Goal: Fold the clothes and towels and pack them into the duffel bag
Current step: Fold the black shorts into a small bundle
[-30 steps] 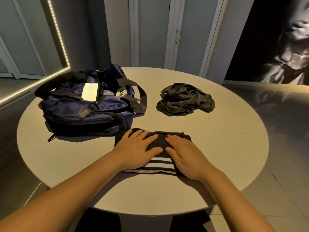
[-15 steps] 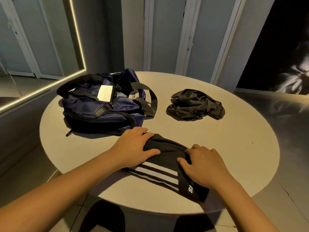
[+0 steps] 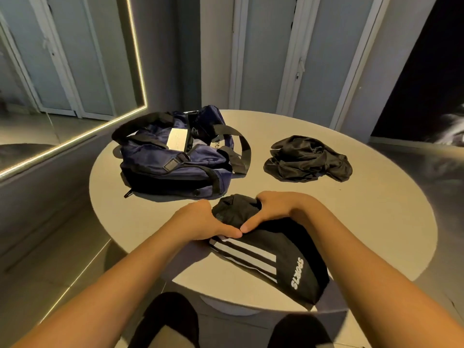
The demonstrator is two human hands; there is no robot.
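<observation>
Item: black striped garment (image 3: 296, 249), white stripes and "SPORTS" print facing up. It lies at near side of round table (image 3: 376, 222), its near end reaching the rim.
Your left hand (image 3: 200, 219) and right hand (image 3: 276, 209): fingers curled round bunched far end of garment, thumb tips meeting.
Navy duffel bag (image 3: 175, 167): on table just beyond your left hand, black straps loose, white card on top.
Crumpled black cloth (image 3: 308, 159): right of bag, apart from it.
Lit-edged mirror (image 3: 62, 71): wall at left.
</observation>
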